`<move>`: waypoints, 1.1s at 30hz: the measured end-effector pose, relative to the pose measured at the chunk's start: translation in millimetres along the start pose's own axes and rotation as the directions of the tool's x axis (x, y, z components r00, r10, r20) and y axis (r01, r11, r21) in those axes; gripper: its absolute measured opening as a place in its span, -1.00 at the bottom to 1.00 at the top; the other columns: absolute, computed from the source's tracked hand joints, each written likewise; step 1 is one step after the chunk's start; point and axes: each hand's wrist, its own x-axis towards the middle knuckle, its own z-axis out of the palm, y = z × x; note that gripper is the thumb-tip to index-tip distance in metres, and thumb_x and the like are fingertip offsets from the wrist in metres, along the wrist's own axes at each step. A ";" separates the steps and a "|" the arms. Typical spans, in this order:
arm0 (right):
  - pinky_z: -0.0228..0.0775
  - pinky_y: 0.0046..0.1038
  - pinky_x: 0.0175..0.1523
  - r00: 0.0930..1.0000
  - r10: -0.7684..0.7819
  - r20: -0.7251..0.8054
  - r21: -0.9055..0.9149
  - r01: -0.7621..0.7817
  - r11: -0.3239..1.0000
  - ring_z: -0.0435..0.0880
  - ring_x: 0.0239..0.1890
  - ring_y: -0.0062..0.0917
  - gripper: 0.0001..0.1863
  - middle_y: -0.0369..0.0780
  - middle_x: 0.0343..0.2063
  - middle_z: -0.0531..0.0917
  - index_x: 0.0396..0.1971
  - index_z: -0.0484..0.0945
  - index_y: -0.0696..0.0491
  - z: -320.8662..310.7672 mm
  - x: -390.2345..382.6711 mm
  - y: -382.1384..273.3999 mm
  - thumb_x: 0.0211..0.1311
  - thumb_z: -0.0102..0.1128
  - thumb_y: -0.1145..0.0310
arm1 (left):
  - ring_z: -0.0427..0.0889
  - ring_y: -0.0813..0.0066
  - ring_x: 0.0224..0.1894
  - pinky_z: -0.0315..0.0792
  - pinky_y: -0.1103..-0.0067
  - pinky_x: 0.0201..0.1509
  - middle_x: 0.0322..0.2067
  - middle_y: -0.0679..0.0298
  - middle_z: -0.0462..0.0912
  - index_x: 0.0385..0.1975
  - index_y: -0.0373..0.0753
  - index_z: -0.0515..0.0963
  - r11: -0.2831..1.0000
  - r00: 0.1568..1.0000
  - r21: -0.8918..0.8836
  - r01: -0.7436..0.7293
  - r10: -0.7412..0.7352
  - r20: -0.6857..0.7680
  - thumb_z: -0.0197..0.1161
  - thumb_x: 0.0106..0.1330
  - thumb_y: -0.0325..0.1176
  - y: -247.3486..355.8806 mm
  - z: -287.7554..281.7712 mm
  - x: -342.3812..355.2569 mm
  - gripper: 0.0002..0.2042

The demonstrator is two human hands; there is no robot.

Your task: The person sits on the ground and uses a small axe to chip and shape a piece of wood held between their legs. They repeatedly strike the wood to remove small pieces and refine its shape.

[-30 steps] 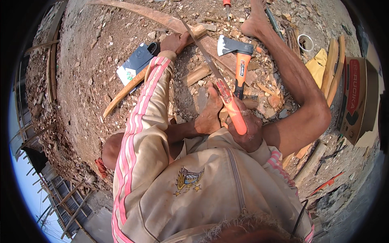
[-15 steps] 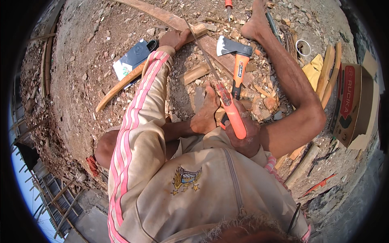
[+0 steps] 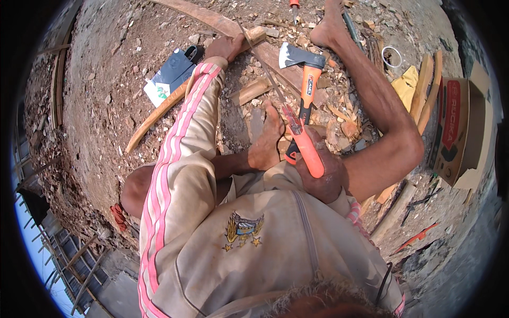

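My right hand [image 3: 330,170] is wrapped round the red handle of a handsaw [image 3: 307,151], close to my lap. The saw's narrow blade slants up and left, seen nearly edge-on, and crosses a piece of wood [image 3: 257,35] near its pale end. Closed on that wood just left of the blade is my left hand [image 3: 222,49], its fingers partly hidden. How deep the blade sits in the wood I cannot tell. An axe [image 3: 310,79] with an orange and black handle lies right of the blade, its head pointing left.
Wood chips and offcuts [image 3: 252,91] cover the ground between my feet. A dark flat packet [image 3: 175,71] and a curved wooden strip [image 3: 154,114] lie left. On the right are a white ring [image 3: 392,56], yellow cloth [image 3: 405,85] and an open cardboard box [image 3: 458,132]. A red-handled tool [image 3: 295,6] lies ahead.
The whole view has shifted slightly up and left. Against the ground, the saw's handle has swung a little to the right. Both hands keep their grips.
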 end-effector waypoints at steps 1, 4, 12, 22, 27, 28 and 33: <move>0.62 -0.31 -0.15 0.999 0.045 0.006 0.051 -0.045 0.998 0.76 -0.25 -0.17 -0.31 -0.07 -0.03 0.71 0.27 0.46 0.12 1.1 5.4 -1.6 0.02 0.28 0.57 | 0.64 -0.21 0.03 0.46 0.15 0.16 -0.03 -0.20 0.66 0.00 -0.23 0.65 1.000 1.000 0.004 0.012 -0.012 0.005 -0.32 0.40 0.31 -6.8 4.7 4.2 -0.24; 0.62 -0.31 -0.20 0.998 0.054 0.039 -0.072 -0.051 0.996 0.77 -0.30 -0.21 -0.31 -0.08 -0.11 0.74 0.29 0.44 0.14 7.5 34.7 14.0 0.03 0.28 0.59 | 0.63 -0.20 0.06 0.46 0.15 0.18 -0.02 -0.22 0.65 0.03 -0.23 0.64 0.997 0.997 0.006 -0.071 0.070 0.037 -0.33 0.39 0.32 3.5 1.8 5.8 -0.23; 0.64 -0.27 -0.14 0.999 -0.026 -0.046 0.027 0.028 0.999 0.77 -0.29 -0.16 -0.29 -0.06 -0.14 0.74 0.32 0.44 0.05 -5.6 0.6 4.7 0.05 0.27 0.56 | 0.63 -0.19 0.08 0.43 0.17 0.21 -0.03 -0.24 0.65 0.03 -0.26 0.64 0.999 1.000 0.041 -0.028 0.028 -0.012 -0.30 0.36 0.33 -18.6 21.0 22.3 -0.21; 0.63 -0.26 -0.18 0.991 -0.120 -0.054 -0.014 0.119 0.993 0.79 -0.25 -0.20 -0.25 -0.02 -0.11 0.73 0.34 0.41 0.05 -6.0 -7.1 6.2 0.04 0.30 0.56 | 0.64 -0.25 0.02 0.43 0.14 0.20 -0.07 -0.30 0.64 0.14 -0.13 0.54 0.996 0.996 0.010 -0.086 0.086 0.025 -0.28 0.40 0.27 -23.9 18.3 27.1 -0.33; 0.63 -0.27 -0.14 0.998 0.055 0.006 -0.059 -0.055 0.997 0.78 -0.24 -0.18 -0.27 -0.03 -0.13 0.72 0.34 0.41 0.06 11.5 35.9 -1.2 0.05 0.31 0.55 | 0.63 -0.28 -0.01 0.44 0.09 0.15 -0.11 -0.25 0.65 0.23 0.01 0.39 0.969 0.972 0.084 -0.231 0.227 0.055 -0.25 0.44 0.15 -10.7 6.5 11.5 -0.47; 0.63 -0.28 -0.12 0.999 0.039 -0.006 -0.080 -0.040 0.996 0.78 -0.21 -0.18 -0.27 -0.02 -0.09 0.72 0.33 0.41 0.07 14.4 40.2 -2.5 0.05 0.30 0.56 | 0.63 -0.29 -0.01 0.44 0.08 0.14 -0.11 -0.24 0.66 0.23 0.03 0.38 0.963 0.968 0.102 -0.250 0.246 0.054 -0.24 0.44 0.13 -5.7 -0.6 13.5 -0.49; 0.64 -0.31 -0.06 0.998 -0.064 -0.018 -0.038 0.063 0.997 0.77 -0.09 -0.21 -0.26 -0.02 0.14 0.62 0.33 0.39 0.14 -1.8 -8.6 -2.2 0.03 0.28 0.59 | 0.62 -0.28 0.01 0.44 0.08 0.13 -0.08 -0.25 0.65 0.21 0.09 0.40 0.966 0.971 0.089 -0.241 0.239 0.030 -0.21 0.44 0.13 -13.6 8.6 21.1 -0.51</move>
